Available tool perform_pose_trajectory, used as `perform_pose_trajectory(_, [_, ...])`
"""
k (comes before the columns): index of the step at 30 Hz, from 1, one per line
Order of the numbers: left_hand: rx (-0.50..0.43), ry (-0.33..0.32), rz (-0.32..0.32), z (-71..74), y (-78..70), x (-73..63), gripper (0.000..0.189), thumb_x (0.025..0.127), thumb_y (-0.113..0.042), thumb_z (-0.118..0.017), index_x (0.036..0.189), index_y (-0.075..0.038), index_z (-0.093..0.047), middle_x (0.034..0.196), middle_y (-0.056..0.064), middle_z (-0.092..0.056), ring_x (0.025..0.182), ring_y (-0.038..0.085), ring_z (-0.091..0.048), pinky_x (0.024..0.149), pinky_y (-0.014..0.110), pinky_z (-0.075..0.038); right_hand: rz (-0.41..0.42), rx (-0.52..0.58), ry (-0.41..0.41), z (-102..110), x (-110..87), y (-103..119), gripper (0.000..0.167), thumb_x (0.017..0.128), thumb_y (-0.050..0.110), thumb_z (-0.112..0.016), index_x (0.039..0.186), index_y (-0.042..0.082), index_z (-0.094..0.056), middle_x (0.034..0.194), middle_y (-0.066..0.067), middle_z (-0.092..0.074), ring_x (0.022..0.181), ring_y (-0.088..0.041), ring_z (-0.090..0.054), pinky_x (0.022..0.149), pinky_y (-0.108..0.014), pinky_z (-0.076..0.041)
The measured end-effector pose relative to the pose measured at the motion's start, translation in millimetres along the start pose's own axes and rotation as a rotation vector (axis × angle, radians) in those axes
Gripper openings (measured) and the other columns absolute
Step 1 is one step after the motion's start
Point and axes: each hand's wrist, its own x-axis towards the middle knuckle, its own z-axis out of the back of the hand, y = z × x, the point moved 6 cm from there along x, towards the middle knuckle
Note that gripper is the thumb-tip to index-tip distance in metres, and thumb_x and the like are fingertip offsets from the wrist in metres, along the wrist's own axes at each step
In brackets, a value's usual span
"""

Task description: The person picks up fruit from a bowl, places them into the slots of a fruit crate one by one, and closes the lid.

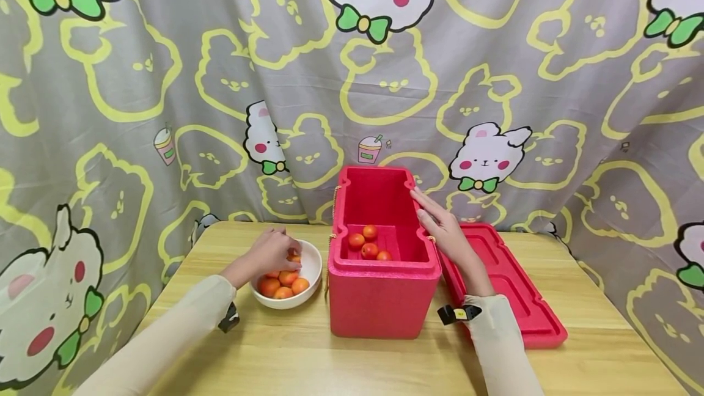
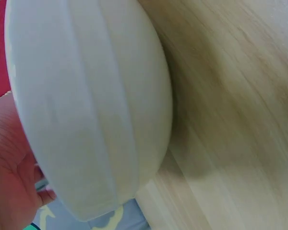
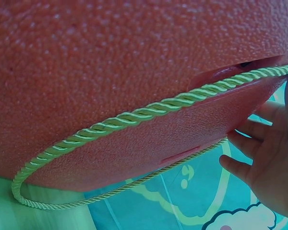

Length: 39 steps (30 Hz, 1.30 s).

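My left hand (image 1: 271,251) reaches down into a white bowl (image 1: 315,264), its fingers and thumb curled round a small orange-red round fruit (image 1: 295,258). Several more such fruits (image 1: 283,293) lie under it in the bowl. In the left wrist view the bowl's ribbed outer wall (image 2: 96,110) hides most of that hand. Right of the bowl stands a tall red foam box (image 1: 385,304) without its lid, several of the same fruits (image 1: 370,250) on its floor. With fingers fairly straight, my right hand (image 1: 447,231) rests at the box's right rim.
A red lid (image 1: 519,289) lies on the wooden table (image 1: 275,353) to the right of the box, partly behind my right forearm. A twisted gold cord (image 3: 158,106) hangs in a loop along the box's side. A patterned curtain (image 1: 308,78) hangs behind the table.
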Motion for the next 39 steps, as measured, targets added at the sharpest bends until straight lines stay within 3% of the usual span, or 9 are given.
perform_pose_trajectory(5, [0.004, 0.044, 0.058, 0.7, 1.1, -0.2, 0.023, 0.074, -0.036, -0.088, 0.08, -0.019, -0.074, 0.067, -0.011, -0.063, 0.076, 0.017, -0.047, 0.069, 0.036, -0.034, -0.001, -0.004, 0.001, 0, 0.3, 1, 0.052, 0.105, 0.015, -0.051, 0.156, 0.014, -0.042, 0.166, -0.007, -0.034, 0.154, -0.03, -0.031, 0.111, -0.056, -0.04])
perform_pose_trajectory(11, [-0.006, 0.044, 0.063, 0.0, 1.1, -0.3, 0.021, 0.075, -0.034, -0.088, 0.075, -0.02, -0.072, 0.064, -0.012, -0.06, 0.075, 0.018, -0.047, 0.069, 0.035, -0.033, -0.005, -0.004, 0.003, -1, -0.1, 0, 0.051, 0.105, 0.018, -0.051, 0.156, 0.014, -0.042, 0.166, -0.007, -0.034, 0.154, -0.029, -0.031, 0.112, -0.056, -0.039])
perform_pose_trajectory(16, [-0.059, 0.002, 0.068, -0.9, 3.0, -1.1, 0.022, 0.073, -0.035, -0.088, 0.079, -0.019, -0.075, 0.068, -0.01, -0.064, 0.075, 0.015, -0.045, 0.069, 0.033, -0.033, -0.006, -0.003, 0.002, -1, 0.3, 0, 0.051, 0.105, 0.018, -0.051, 0.156, 0.014, -0.042, 0.166, -0.007, -0.034, 0.154, -0.03, -0.031, 0.112, -0.056, -0.038])
perform_pose_trajectory(24, [-0.127, -0.091, 0.023, 2.6, 4.5, 0.2, 0.026, 0.072, -0.037, -0.088, 0.087, -0.018, -0.078, 0.075, -0.009, -0.07, 0.076, 0.011, -0.046, 0.068, 0.029, -0.037, 0.0, -0.001, 0.0, -1, -0.1, 0, 0.052, 0.105, 0.018, -0.052, 0.156, 0.017, -0.043, 0.165, -0.007, -0.035, 0.154, -0.03, -0.032, 0.11, -0.056, -0.04])
perform_pose_trajectory(39, [-0.285, -0.156, 0.114, 28.4, 16.2, 6.5, 0.019, 0.077, -0.033, -0.088, 0.087, -0.02, -0.077, 0.081, -0.012, -0.072, 0.084, 0.021, -0.05, 0.077, 0.034, -0.033, -0.003, -0.009, -0.003, -1, -0.4, 0, 0.052, 0.105, 0.016, -0.052, 0.156, 0.019, -0.043, 0.165, -0.007, -0.035, 0.153, -0.03, -0.032, 0.11, -0.056, -0.041])
